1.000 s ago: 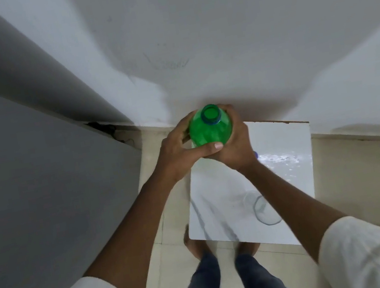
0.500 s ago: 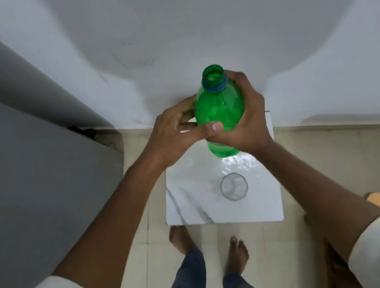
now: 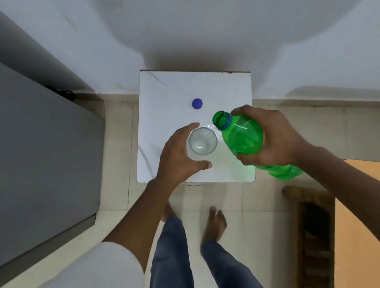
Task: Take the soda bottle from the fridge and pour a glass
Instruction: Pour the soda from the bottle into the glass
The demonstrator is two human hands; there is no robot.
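Observation:
My right hand (image 3: 268, 139) grips an uncapped green soda bottle (image 3: 242, 138). The bottle is tilted, its open mouth pointing up-left, just right of the rim of a clear glass (image 3: 202, 141). The glass stands upright on a small white marble-top table (image 3: 164, 92). My left hand (image 3: 177, 157) curves around the glass's left side with fingers spread; the thumb stays apart from the glass. The blue bottle cap (image 3: 197, 103) lies on the table behind the glass. I see no liquid stream.
A grey fridge side (image 3: 13, 154) stands to the left, and a white wall runs behind the table. At the lower right stands an orange wooden piece of furniture (image 3: 373, 213). My legs and bare feet (image 3: 214, 223) are on the tiled floor below the table.
My left hand left the bottle and dropped to the glass. My right hand swung the bottle down and right, tilting its mouth toward the glass. The view shifted, showing the cap on the table.

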